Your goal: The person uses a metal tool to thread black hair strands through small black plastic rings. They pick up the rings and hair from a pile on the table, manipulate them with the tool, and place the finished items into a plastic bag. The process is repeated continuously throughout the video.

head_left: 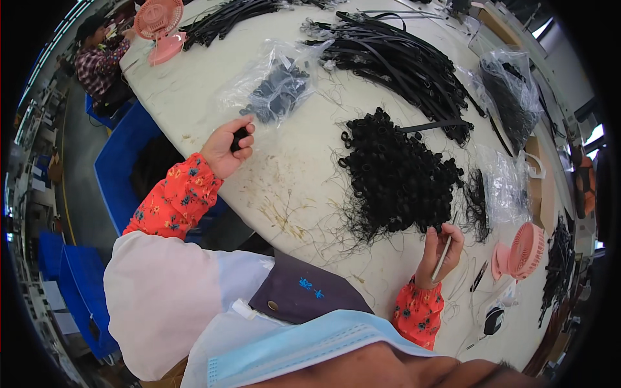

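Observation:
My left hand (pixel 229 147) is raised over the table's near left edge, its fingers curled round a small black piece (pixel 239 137) that looks like one of the loops. My right hand (pixel 440 254) is closed on a slim silver rod-like tool (pixel 442 258), whose exact kind I cannot make out. Its fingertips are at the near right edge of a big heap of small black strap loops (pixel 394 174) with loose threads sticking out. Beyond my left hand lies a clear plastic bag (pixel 278 90) with dark small pieces in it.
Long bundles of black straps (pixel 401 55) lie across the far side of the white table (pixel 272 168). Pink fans stand at the far left (pixel 157 19) and right (pixel 525 251). Blue bins (pixel 119 168) sit beside the table. Another person (pixel 100 64) sits at the far left.

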Available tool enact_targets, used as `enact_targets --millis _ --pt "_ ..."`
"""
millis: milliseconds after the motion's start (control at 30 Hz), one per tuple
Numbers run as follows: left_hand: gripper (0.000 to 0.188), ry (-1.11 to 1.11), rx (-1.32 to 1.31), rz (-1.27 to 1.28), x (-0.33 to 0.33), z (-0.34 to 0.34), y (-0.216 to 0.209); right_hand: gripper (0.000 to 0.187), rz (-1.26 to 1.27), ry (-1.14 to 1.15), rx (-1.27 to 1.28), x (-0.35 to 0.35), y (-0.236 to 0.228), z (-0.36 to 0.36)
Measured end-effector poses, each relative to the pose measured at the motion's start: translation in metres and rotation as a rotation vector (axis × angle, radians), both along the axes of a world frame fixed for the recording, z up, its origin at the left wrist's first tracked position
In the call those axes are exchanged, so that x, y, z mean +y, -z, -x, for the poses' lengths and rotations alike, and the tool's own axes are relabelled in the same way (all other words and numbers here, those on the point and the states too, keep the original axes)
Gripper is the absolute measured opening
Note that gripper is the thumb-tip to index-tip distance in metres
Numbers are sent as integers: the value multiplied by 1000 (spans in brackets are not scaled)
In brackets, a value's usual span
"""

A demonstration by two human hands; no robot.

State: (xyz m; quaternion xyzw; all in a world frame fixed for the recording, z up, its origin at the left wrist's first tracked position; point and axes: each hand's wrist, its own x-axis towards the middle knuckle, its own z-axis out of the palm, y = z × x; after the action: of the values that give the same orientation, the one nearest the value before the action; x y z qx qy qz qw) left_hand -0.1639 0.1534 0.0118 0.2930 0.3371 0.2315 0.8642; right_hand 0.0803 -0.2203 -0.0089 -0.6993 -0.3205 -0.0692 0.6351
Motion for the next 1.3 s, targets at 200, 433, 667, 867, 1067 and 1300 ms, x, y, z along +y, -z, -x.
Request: enact_targets --millis 200,433,667,867,1067,1300 --pt "29 -60 -141 -179 70 -24 15 24 3 -4 7 5 4 -4" --pt "73 589 788 -1859 93 -40 8 25 21 37 -25 0 -1 -6" --pt "71 785 549 -1776 26 6 17 24 70 65 -58 -1 2 -5" --pt "42 376 860 -1996 24 -7 54 24 63 66 -69 -3 0 -4" --pt "31 58 828 -2109 82 -29 -35 24 25 40 -57 3 2 -6" --pt "18 -223 766 -2470 102 -86 -159 24 49 63 -78 -5 1 -8"
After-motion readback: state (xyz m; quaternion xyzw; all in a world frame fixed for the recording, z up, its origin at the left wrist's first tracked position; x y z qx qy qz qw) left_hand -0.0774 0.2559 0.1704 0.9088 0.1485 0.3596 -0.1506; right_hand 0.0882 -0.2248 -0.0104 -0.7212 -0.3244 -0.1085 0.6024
